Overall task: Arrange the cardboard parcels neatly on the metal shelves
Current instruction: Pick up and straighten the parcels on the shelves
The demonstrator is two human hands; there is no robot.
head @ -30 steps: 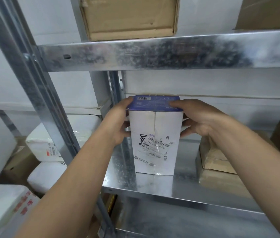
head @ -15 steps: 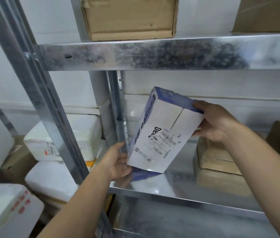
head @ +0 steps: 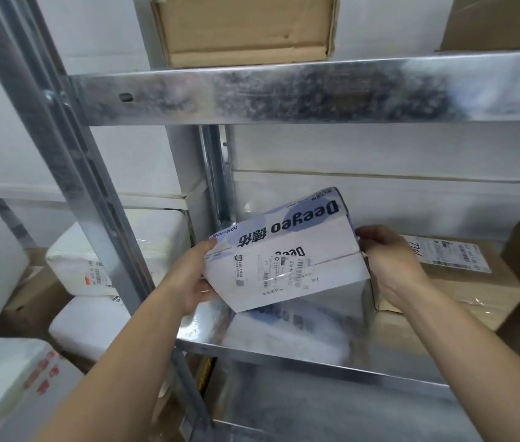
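left hand (head: 195, 280) grips box (head: 287, 261) by its left end, thumb on top, fingers curled under. right hand (head: 392, 270) grips the right end, fingers wrapped behind. box white with purple print and taped label, tilted, left end lower, over left part of shelf (head: 284, 357). brown parcel (head: 462, 283) just right.

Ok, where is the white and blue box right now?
Centre of the head view: the white and blue box is tilted between the left hand and right hand, over the metal shelf, left of the brown labelled parcel.
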